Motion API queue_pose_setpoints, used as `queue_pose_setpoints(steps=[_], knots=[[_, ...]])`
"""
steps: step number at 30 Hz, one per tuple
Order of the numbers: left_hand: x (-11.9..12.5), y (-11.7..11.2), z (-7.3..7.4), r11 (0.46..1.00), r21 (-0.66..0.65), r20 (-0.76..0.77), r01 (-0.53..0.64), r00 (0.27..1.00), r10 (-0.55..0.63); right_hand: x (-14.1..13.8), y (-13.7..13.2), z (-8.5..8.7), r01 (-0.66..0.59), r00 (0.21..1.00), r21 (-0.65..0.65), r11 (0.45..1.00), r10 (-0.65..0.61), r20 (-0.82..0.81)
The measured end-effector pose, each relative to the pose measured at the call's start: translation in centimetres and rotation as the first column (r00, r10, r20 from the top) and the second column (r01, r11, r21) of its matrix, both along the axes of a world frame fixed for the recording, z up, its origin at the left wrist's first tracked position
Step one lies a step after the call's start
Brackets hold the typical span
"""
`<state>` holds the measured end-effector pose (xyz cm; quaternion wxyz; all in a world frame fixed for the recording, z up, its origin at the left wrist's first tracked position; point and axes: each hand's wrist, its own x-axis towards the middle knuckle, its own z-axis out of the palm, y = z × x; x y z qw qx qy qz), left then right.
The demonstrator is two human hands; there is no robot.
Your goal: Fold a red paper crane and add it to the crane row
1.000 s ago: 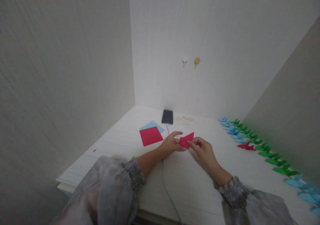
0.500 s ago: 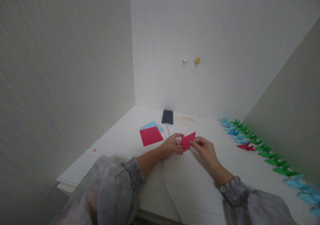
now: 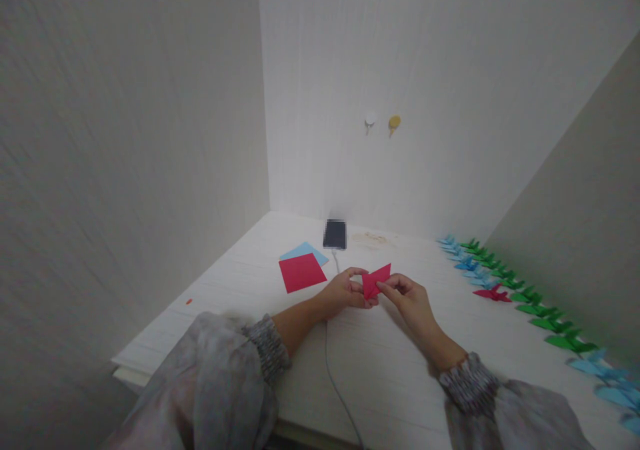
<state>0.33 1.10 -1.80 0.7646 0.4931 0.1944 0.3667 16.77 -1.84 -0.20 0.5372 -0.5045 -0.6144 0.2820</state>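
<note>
A folded red paper piece is pinched between both of my hands just above the white table. My left hand grips its left edge with closed fingers. From the right, my right hand holds the lower right edge between thumb and fingers. A flat red paper square lies to the left of my left hand, on top of a light blue sheet.
A dark phone lies behind the hands, its cable running toward me across the table. Several folded green, blue and red paper figures line the right edge along the wall. Two hooks hang on the back wall.
My hands have drawn closer together on the red paper and raised it slightly; my left fingers, spread a second ago, now close on its edge.
</note>
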Motion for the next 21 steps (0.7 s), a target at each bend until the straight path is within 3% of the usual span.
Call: queue_pose_setpoints(steps=[10, 21], knots=[[0.12, -0.45, 0.76, 0.997, 0.007, -0.083, -0.081, 0.993, 0.081, -0.26, -0.01, -0.20, -0.077, 0.997, 0.025, 0.997, 0.076, 0.016], [0.17, -0.47, 0.97, 0.994, 0.029, -0.078, -0.104, 0.991, 0.106, -0.40, 0.07, -0.38, -0.025, 1.000, 0.001, 1.000, 0.025, -0.012]])
